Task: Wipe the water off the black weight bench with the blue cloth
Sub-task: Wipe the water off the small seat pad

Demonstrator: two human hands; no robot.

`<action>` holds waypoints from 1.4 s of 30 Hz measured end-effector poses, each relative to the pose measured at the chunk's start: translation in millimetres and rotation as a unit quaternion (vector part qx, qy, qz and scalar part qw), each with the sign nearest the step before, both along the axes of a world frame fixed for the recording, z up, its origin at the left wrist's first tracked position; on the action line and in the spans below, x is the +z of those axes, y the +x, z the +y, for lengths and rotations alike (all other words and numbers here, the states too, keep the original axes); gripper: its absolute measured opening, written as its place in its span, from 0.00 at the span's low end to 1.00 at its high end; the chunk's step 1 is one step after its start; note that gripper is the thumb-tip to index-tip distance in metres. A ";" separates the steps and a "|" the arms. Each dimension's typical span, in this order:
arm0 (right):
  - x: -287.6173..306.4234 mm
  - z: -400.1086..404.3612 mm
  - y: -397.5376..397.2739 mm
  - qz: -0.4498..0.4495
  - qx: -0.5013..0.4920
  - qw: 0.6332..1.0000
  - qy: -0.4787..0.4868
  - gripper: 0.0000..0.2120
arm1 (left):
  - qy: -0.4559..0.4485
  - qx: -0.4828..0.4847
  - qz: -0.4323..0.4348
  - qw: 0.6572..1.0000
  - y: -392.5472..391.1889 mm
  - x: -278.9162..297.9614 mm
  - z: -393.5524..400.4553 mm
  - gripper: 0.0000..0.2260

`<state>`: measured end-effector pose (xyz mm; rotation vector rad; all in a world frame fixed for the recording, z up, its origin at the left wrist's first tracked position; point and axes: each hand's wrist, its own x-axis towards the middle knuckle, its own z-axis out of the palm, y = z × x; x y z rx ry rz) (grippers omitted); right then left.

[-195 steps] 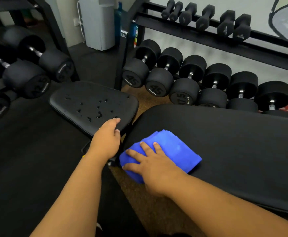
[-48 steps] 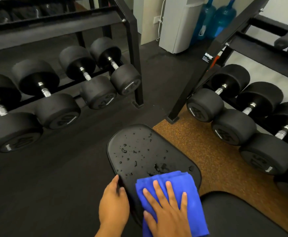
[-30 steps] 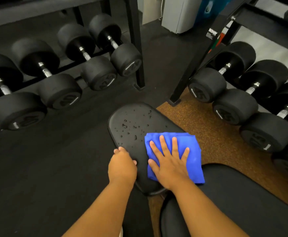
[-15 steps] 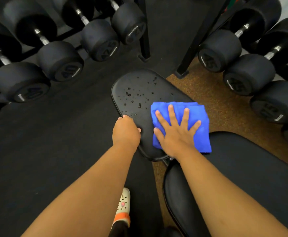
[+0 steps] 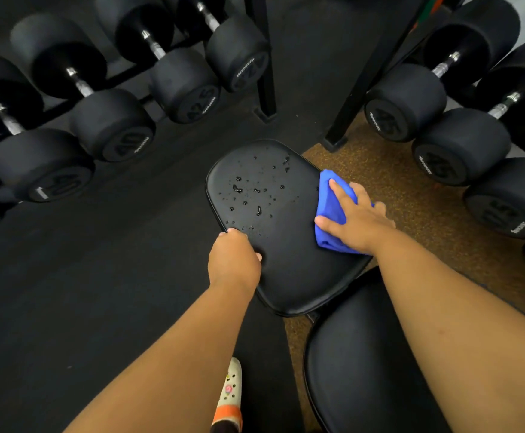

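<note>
The black weight bench has a small seat pad (image 5: 289,270) with water drops (image 5: 255,190) across its far half, and a long back pad (image 5: 367,364) at lower right. My right hand (image 5: 356,221) presses the bunched blue cloth (image 5: 329,210) against the seat pad's right edge, fingers spread over it. My left hand (image 5: 234,260) grips the seat pad's left edge, fingers curled over the rim. The cloth sits to the right of the drops, apart from them.
Dumbbell racks flank the bench: large black dumbbells (image 5: 111,125) at left and more dumbbells (image 5: 461,145) at right. Two rack posts (image 5: 265,57) stand just beyond the seat pad. Brown cork floor (image 5: 411,195) lies under the right side. My shoe (image 5: 230,392) is below.
My right hand has slid the blue cloth rightward to the seat pad's right edge, and the cloth has bunched up. My left hand keeps its hold on the left rim.
</note>
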<state>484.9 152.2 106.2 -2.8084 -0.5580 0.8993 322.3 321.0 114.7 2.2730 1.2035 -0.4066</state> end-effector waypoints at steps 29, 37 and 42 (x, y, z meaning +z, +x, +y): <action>-3.4 -8.3 -52.6 -0.049 0.036 0.998 -0.027 0.39 | 0.017 -0.001 0.005 1.000 2.4 8.6 -2.1 0.10; -10.1 8.6 -87.8 -0.108 0.163 0.980 -0.032 0.37 | 0.018 -0.004 0.005 1.000 3.3 8.2 -2.3 0.08; -7.4 -13.1 -92.4 -0.110 0.273 0.955 0.030 0.33 | 0.025 -0.001 0.007 1.000 2.7 12.3 -4.0 0.09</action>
